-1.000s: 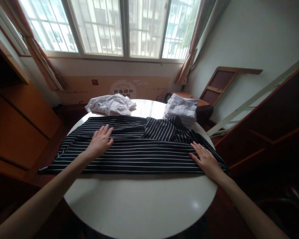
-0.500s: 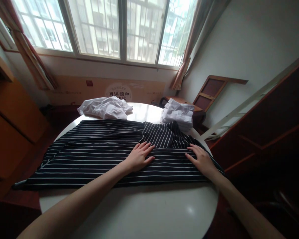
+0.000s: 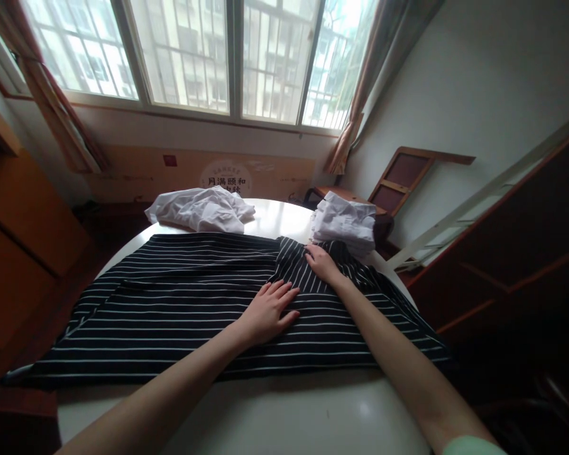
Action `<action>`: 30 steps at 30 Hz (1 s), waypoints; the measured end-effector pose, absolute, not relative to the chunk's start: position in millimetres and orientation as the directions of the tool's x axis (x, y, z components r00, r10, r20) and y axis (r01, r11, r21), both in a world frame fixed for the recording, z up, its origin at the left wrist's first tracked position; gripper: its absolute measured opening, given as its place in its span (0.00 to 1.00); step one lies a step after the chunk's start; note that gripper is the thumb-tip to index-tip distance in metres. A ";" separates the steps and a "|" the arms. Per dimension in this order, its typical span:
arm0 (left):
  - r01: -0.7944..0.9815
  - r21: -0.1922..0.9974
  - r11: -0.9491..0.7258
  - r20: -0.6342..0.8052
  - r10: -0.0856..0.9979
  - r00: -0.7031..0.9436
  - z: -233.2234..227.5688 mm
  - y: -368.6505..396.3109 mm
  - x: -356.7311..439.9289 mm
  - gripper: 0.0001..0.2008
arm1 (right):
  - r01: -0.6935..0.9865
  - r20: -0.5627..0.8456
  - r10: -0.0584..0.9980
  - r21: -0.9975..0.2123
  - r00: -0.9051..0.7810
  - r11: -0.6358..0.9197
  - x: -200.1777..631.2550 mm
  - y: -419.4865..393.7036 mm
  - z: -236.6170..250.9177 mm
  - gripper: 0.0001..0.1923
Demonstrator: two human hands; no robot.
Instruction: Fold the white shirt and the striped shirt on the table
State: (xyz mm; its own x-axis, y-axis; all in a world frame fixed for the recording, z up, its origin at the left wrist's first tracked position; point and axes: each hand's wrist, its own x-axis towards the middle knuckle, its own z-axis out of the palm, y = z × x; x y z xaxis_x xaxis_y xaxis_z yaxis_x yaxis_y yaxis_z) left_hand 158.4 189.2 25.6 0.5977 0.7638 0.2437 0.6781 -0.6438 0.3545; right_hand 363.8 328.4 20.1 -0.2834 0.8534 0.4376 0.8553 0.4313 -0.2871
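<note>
A black garment with thin white stripes point(image 3: 180, 328) lies spread across the round table, its left end hanging past the edge. Near its middle, my left hand point(image 3: 270, 311) rests palm down with fingers stretched out and a little apart. My right hand point(image 3: 323, 264) is on the folded-over part of the cloth point(image 3: 291, 265), where the stripes run at a slant. Its fingers look extended and point toward the upper left, not visibly gripping cloth. Some bunched fabric shows to the right of that hand, partly behind it.
On the white table point(image 3: 275, 411), a loose heap of white cloth point(image 3: 201, 210) lies at the far left and a folded white stack point(image 3: 345, 221) at the far right. A wooden chair point(image 3: 401, 180) is beyond the table by the wall. Windows point(image 3: 184, 57) line the back.
My right hand has moved left and away from me, from the garment's right side onto the slanted fold. My left hand stays resting on the cloth. The view has shifted slightly.
</note>
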 end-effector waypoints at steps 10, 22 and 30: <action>0.689 0.351 -0.634 0.308 0.773 0.554 29.3 187.0 158.7 0.22 | 0.787 0.505 0.863 -0.517 -0.036 0.335 374.1 325.5 14.7 0.16; 0.723 0.332 -0.606 0.287 0.795 0.534 25.3 188.6 158.5 0.21 | 0.492 0.273 0.657 -0.854 0.702 -0.171 393.5 325.8 22.4 0.08; 0.722 0.337 -0.605 0.278 0.796 0.537 26.6 188.9 158.7 0.21 | 0.570 0.262 0.844 -0.819 0.468 -0.062 392.9 327.1 21.5 0.12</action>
State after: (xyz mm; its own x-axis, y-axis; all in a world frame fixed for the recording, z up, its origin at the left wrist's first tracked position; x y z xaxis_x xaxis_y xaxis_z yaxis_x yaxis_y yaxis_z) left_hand 158.7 188.9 26.6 0.5371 0.7963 0.2781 0.7220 -0.6045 0.3366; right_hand 392.9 327.1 21.5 0.4681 0.8439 0.2622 0.5699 -0.0616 -0.8194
